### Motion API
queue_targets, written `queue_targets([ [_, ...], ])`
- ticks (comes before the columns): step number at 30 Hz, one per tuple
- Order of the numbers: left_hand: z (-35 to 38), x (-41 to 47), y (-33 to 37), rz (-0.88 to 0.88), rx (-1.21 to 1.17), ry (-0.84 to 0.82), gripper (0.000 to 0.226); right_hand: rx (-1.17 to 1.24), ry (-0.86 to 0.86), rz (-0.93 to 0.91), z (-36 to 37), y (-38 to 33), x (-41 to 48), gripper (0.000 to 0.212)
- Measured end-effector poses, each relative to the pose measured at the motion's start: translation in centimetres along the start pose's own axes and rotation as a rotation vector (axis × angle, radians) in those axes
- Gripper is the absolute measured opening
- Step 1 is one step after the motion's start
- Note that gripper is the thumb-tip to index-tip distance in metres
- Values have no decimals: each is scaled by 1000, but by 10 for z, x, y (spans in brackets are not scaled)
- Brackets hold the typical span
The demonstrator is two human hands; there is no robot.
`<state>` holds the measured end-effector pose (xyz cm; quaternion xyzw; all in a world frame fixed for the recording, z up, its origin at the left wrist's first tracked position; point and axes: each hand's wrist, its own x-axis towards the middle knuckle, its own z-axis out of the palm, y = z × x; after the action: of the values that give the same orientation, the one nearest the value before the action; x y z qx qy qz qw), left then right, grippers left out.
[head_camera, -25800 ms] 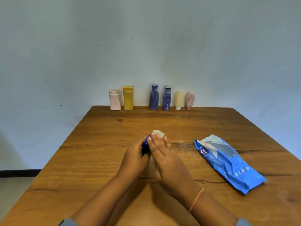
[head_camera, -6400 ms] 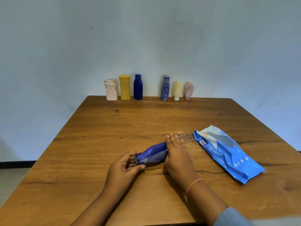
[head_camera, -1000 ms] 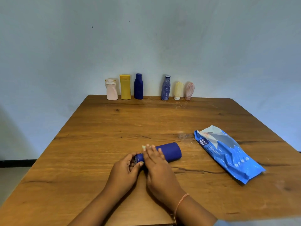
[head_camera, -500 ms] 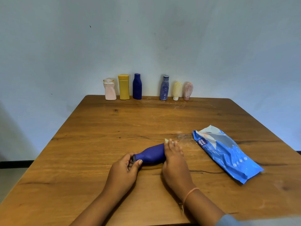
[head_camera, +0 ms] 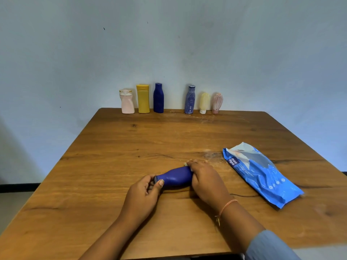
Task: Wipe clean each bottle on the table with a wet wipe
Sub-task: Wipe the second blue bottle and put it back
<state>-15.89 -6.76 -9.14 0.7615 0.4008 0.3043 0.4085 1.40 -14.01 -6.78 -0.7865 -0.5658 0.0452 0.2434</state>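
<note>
A dark blue bottle (head_camera: 176, 177) lies on its side on the wooden table (head_camera: 116, 158), neck to the left. My left hand (head_camera: 144, 192) pinches its cap end. My right hand (head_camera: 204, 180) wraps over the wide base, with a bit of pale wet wipe (head_camera: 185, 163) showing at the fingertips. Along the far edge stand a pink bottle (head_camera: 127, 101), a yellow bottle (head_camera: 143, 98), a plain blue bottle (head_camera: 158, 97), a streaked blue bottle (head_camera: 190, 99), a cream tube (head_camera: 204, 102) and a pink tube (head_camera: 217, 103).
A blue wet wipe pack (head_camera: 261, 173) lies flat to the right of my right hand. A pale blue wall stands right behind the row of bottles. The table's left and right edges drop off to the floor.
My right hand slid with the wipe along the lying bottle from its neck to its base over the last second. My left hand kept its hold on the cap end.
</note>
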Motion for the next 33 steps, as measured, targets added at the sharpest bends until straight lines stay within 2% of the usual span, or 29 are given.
queue_targets([
  [4, -2, -2, 0, 78, 16, -14, 44, -41, 35, 43, 11, -5, -9, 53],
  [6, -3, -2, -2, 137, 67, -28, 49, -76, 55, 65, 16, -11, -11, 57],
  [8, -2, -1, -3, 151, 82, -13, 45, -95, 72, 56, 23, -18, -16, 59],
  [10, -1, 0, -5, 156, 81, -4, 43, -81, 101, -44, 36, -30, -23, 58],
  [13, -1, 1, -7, 158, 79, -13, 44, -52, 25, -215, 49, -46, -28, 58],
  [16, -1, 1, -8, 143, 46, -1, 40, -66, 6, -282, 35, -42, -19, 57],
  [19, -1, -1, -5, 119, 56, 4, 32, -78, 1, -148, 11, -18, -6, 51],
  [22, -1, -2, -4, 94, 42, 12, 24, 6, 93, 13, -5, 4, -2, 43],
  [25, -1, 0, -5, 54, 0, -4, 9, 6, 164, 20, 5, 5, -9, 50],
  [28, 0, 1, -5, -11, -56, -19, 9, 1, 184, -66, 28, -16, -23, 61],
  [33, 0, 3, -6, -46, -91, -4, 18, -85, 108, -341, 42, -42, -23, 55],
])
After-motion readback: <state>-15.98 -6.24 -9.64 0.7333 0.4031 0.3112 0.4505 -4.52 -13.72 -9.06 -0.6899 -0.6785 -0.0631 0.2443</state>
